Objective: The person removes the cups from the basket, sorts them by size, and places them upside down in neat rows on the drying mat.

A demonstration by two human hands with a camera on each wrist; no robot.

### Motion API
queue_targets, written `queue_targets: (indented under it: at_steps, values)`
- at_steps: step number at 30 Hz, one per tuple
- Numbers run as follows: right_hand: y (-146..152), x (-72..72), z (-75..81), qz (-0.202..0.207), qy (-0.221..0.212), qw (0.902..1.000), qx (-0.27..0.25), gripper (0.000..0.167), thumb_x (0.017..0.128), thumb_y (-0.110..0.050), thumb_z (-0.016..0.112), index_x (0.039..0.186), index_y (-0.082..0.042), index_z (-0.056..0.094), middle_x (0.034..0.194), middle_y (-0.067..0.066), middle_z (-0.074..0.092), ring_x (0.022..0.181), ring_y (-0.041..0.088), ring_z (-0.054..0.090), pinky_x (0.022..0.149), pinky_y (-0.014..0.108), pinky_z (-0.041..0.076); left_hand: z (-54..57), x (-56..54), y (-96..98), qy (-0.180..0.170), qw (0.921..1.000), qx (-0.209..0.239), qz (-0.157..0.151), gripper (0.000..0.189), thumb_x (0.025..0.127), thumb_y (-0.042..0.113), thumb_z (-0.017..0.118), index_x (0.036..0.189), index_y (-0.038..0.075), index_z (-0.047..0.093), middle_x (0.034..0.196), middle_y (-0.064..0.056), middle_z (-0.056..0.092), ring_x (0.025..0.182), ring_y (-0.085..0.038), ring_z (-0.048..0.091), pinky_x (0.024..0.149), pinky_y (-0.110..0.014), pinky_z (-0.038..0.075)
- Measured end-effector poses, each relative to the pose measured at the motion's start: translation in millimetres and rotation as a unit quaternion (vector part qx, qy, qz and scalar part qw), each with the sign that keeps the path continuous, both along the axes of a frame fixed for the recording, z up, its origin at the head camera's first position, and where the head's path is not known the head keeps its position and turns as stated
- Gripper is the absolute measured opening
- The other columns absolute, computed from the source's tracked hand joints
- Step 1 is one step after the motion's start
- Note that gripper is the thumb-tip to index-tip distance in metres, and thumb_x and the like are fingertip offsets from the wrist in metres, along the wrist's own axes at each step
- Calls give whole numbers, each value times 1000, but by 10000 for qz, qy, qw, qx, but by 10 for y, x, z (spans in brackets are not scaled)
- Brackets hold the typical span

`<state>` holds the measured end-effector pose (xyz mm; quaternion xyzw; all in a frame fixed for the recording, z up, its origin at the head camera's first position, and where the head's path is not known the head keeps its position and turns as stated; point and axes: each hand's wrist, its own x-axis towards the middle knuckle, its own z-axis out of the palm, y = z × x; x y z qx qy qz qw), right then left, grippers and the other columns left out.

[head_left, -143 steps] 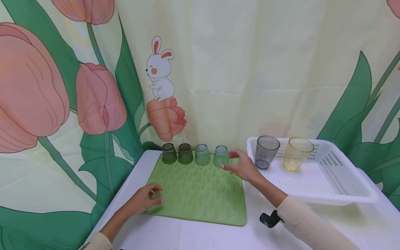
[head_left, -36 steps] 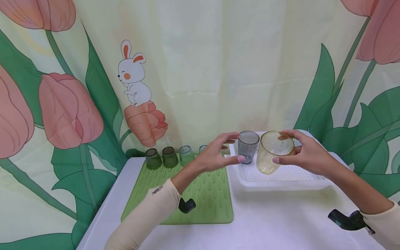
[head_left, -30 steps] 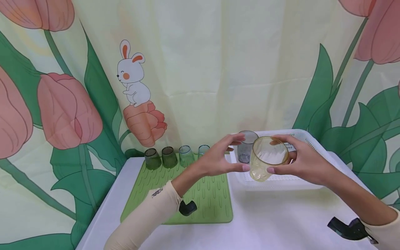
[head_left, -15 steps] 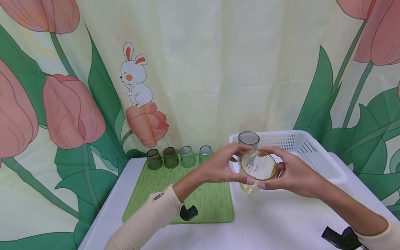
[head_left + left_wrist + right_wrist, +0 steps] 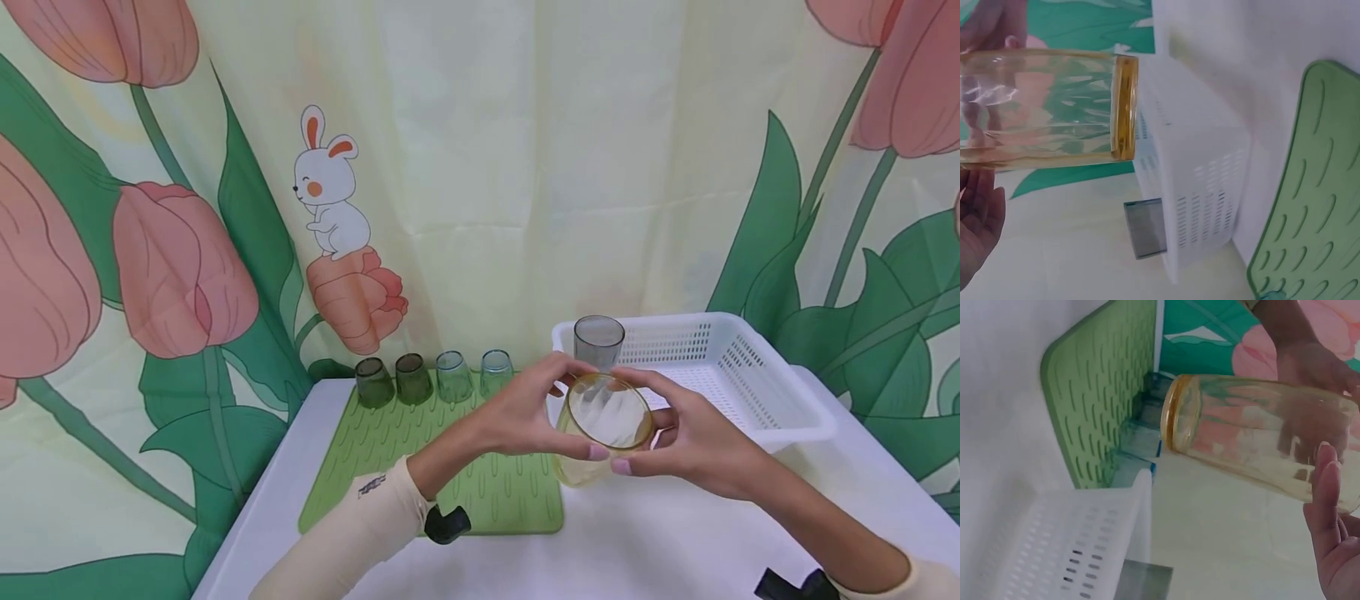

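A clear yellow drinking glass (image 5: pixel 609 412) is held above the table between both hands, its rim facing up toward the head camera. My left hand (image 5: pixel 521 408) curves round its left side near the rim, the thumb in front. From the right, my right hand (image 5: pixel 686 433) grips it the same way, and the two thumb tips nearly meet. The left wrist view shows the glass (image 5: pixel 1054 106) from the side with its thick amber base. In the right wrist view the glass (image 5: pixel 1247 428) has fingers at its rim end.
Behind the hands, a grey glass (image 5: pixel 598 342) stands in a white plastic basket (image 5: pixel 798 425). A green ribbed mat (image 5: pixel 517 496) lies left on the white table (image 5: pixel 645 542). Along its back edge stand two dark glasses (image 5: pixel 393 383) and two blue-tinted glasses (image 5: pixel 453 379), seemingly upside down.
The right hand has lifted the yellow glass from the basket and brought it left and nearer. The left hand has come across from the mat and taken hold of the glass too.
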<state>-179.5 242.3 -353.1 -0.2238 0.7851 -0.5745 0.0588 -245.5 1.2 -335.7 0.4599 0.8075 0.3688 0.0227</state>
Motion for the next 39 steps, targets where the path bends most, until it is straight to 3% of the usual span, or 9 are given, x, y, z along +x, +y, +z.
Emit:
queue_targets:
  at_steps: [5, 8, 12, 16, 22, 25, 28, 35, 39]
  values:
    - [-40, -8, -150, 34, 213, 9997, -85, 91, 78, -7, 84, 152, -10, 31, 117, 5, 60, 64, 20, 66, 60, 32, 58, 94, 68, -61, 29, 9998, 190, 24, 75, 74, 32, 87, 136, 12, 51, 127, 0, 59, 113, -12, 55, 95, -22, 48]
    - [-86, -38, -297, 104, 198, 9997, -130, 86, 79, -8, 83, 149, -11, 34, 111, -3, 63, 65, 17, 66, 60, 31, 57, 156, 96, -76, 66, 9996, 286, 14, 74, 75, 30, 87, 137, 10, 50, 128, -1, 60, 113, -11, 56, 96, -21, 48]
    - [-167, -105, -501, 228, 67, 9993, -298, 83, 80, -8, 82, 148, -10, 35, 110, 11, 67, 77, 18, 70, 67, 33, 59, 213, 111, -84, 44, 9990, 440, -10, 72, 76, 28, 86, 136, 13, 50, 130, 0, 62, 115, -14, 57, 96, -23, 48]
    - [-255, -181, -685, 411, 5, 9979, -499, 85, 81, -7, 80, 151, -5, 31, 122, 20, 63, 92, 17, 69, 73, 33, 59, 232, 113, -92, 55, 9982, 603, 7, 71, 76, 26, 86, 135, 13, 50, 129, -3, 63, 116, -17, 57, 96, -26, 49]
    - [-378, -235, -891, 847, -61, 9929, -832, 62, 85, -3, 75, 138, 1, 41, 101, 13, 66, 79, 11, 62, 66, 31, 56, 224, 120, -114, 79, 9975, 684, 160, 72, 76, 27, 85, 136, 11, 49, 130, 1, 61, 116, -9, 54, 95, -25, 50]
    - [-410, -236, -942, 824, -85, 9932, -821, 49, 88, -3, 72, 129, 2, 46, 88, 3, 66, 71, 10, 62, 62, 32, 56, 203, 120, -132, 35, 9972, 705, 246, 72, 76, 27, 85, 136, 11, 49, 130, 0, 61, 115, -7, 54, 95, -25, 50]
    - [-422, -236, -965, 750, -133, 9940, -784, 44, 89, -2, 71, 127, 2, 49, 87, -4, 67, 71, 11, 65, 63, 34, 57, 172, 114, -158, -56, 9964, 765, 348, 73, 76, 26, 85, 137, 11, 48, 130, 0, 60, 113, -7, 54, 94, -25, 50]
    - [-368, -237, -984, 782, 30, 9927, -920, 50, 89, -1, 72, 130, 9, 45, 96, 4, 69, 73, 14, 68, 66, 35, 59, 123, 105, -275, -311, 9946, 848, 520, 76, 78, 23, 84, 142, 14, 44, 132, 1, 58, 116, -8, 55, 93, -28, 51]
    - [-275, -226, -967, 733, -68, 9912, -1098, 51, 89, 1, 71, 133, 1, 45, 100, 7, 69, 72, 17, 69, 67, 36, 59, 126, 117, -362, -410, 9942, 801, 594, 84, 78, 23, 84, 149, 18, 38, 135, 3, 57, 118, -8, 56, 92, -28, 52]
